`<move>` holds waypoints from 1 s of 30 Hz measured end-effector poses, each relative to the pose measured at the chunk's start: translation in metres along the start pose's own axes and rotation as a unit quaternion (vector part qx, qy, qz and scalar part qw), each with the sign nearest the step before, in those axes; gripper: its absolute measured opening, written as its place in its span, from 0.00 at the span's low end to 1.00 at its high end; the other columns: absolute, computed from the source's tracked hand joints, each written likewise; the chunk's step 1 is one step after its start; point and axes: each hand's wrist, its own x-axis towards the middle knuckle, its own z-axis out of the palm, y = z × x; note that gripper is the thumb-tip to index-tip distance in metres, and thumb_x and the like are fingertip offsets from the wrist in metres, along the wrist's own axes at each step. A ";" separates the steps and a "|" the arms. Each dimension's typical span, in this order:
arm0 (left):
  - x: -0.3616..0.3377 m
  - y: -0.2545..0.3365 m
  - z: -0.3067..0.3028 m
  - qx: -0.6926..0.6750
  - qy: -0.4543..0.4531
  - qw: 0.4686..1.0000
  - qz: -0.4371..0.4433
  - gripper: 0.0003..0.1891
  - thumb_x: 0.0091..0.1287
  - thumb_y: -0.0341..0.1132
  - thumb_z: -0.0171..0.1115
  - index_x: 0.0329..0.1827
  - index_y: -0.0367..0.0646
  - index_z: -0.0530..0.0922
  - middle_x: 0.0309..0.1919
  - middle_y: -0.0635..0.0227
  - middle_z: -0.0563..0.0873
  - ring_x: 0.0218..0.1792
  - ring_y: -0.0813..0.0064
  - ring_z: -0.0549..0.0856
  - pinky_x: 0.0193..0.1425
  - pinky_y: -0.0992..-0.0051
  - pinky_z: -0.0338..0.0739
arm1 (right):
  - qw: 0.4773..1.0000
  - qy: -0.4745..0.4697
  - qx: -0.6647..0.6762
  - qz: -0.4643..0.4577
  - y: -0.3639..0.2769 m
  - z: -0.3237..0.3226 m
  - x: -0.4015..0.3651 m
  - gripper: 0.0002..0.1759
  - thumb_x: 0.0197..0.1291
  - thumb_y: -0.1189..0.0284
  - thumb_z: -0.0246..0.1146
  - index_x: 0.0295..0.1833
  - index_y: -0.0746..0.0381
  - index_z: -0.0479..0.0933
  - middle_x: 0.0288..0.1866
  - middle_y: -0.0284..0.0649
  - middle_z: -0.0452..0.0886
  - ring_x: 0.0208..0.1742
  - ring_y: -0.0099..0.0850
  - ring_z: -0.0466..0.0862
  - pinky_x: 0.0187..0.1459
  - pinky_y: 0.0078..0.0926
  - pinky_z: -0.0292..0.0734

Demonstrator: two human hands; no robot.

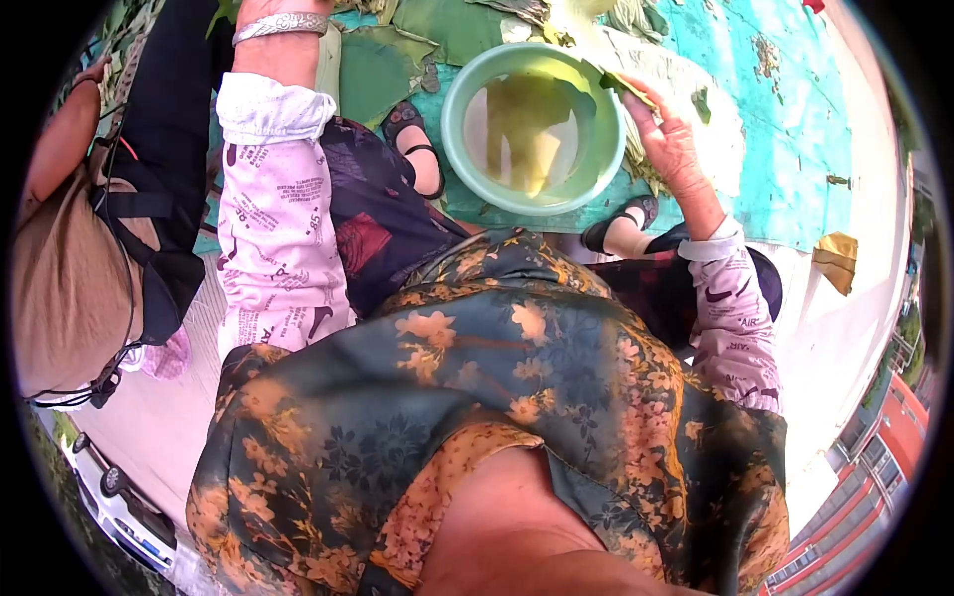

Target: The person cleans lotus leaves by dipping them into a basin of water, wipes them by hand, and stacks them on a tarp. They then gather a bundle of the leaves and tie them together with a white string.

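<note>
A pale green plastic basin (587,179) with cloudy yellowish liquid in it stands between the feet. At its right rim, my right hand (668,139) pinches a green leaf (628,89) between thumb and fingers. My left hand (263,8) is mostly cut off by the top edge of the view; only the part above the wrist, with a silver bracelet (281,27), shows. A bit of green leaf (225,12) appears next to it, and whether the hand holds it is hidden. Large flat green leaves (383,79) lie left of the basin.
A turquoise sheet (795,129) covers the ground, with pale wilted leaves (711,84) spread on it. A brown scrap (836,260) lies to the right. Another person's arm (62,139) and dark clothing are close on the left. A white car (124,507) stands farther off.
</note>
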 end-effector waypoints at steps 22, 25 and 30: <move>-0.021 -0.012 0.057 -0.023 -0.044 0.998 -0.045 0.13 0.61 0.24 0.53 0.48 0.28 0.73 0.41 0.48 0.82 0.43 0.57 0.83 0.49 0.60 0.79 | 0.911 -0.351 -0.210 -0.040 0.077 0.195 -0.098 0.38 0.47 0.68 0.62 0.66 0.58 0.58 0.68 0.45 0.57 0.68 0.44 0.56 0.64 0.48 0.53; -0.026 -0.011 0.059 -0.016 -0.037 0.998 -0.045 0.13 0.61 0.24 0.54 0.48 0.28 0.73 0.41 0.49 0.82 0.42 0.57 0.83 0.48 0.61 0.80 | 0.890 -0.390 -0.235 -0.017 0.073 0.201 -0.104 0.40 0.47 0.70 0.60 0.69 0.57 0.55 0.71 0.45 0.53 0.71 0.43 0.52 0.65 0.50 0.51; -0.029 -0.015 0.065 0.009 -0.020 0.999 -0.028 0.12 0.61 0.24 0.54 0.47 0.28 0.73 0.41 0.49 0.82 0.42 0.57 0.83 0.47 0.62 0.80 | 0.888 -0.380 -0.258 -0.016 0.074 0.207 -0.112 0.37 0.51 0.67 0.58 0.68 0.58 0.55 0.71 0.47 0.51 0.71 0.46 0.51 0.65 0.53 0.50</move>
